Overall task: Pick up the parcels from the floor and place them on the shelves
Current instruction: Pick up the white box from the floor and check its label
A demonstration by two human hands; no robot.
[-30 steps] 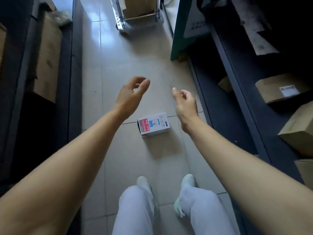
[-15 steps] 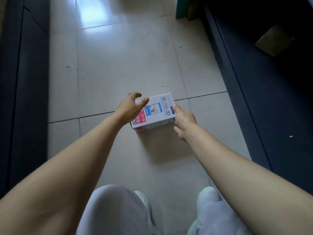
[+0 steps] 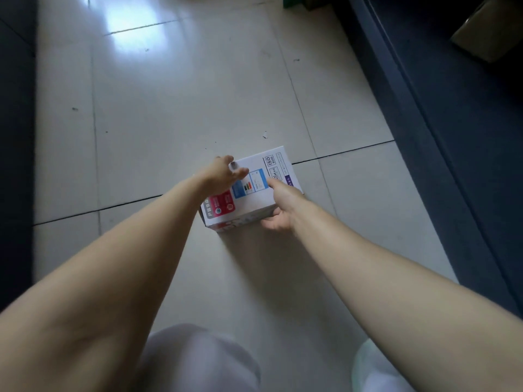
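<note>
A small white parcel box [image 3: 259,198] with red, blue and purple print lies on the tiled floor in the middle of the aisle. My left hand [image 3: 219,175] rests over its far left end, fingers curled around the edge. My right hand [image 3: 280,206] grips its near right side, index finger on top and the other fingers under the front edge. Both hands touch the box. The dark shelf unit [image 3: 441,114] runs along the right side.
A brown cardboard parcel [image 3: 485,33] sits on the low right shelf at the top corner. A second dark shelf unit [image 3: 15,165] borders the aisle on the left. My knees in white trousers [image 3: 198,360] are at the bottom.
I have bent lower and the view has tilted down to the floor. Both hands went from open in the air to closing on the two sides of the box.
</note>
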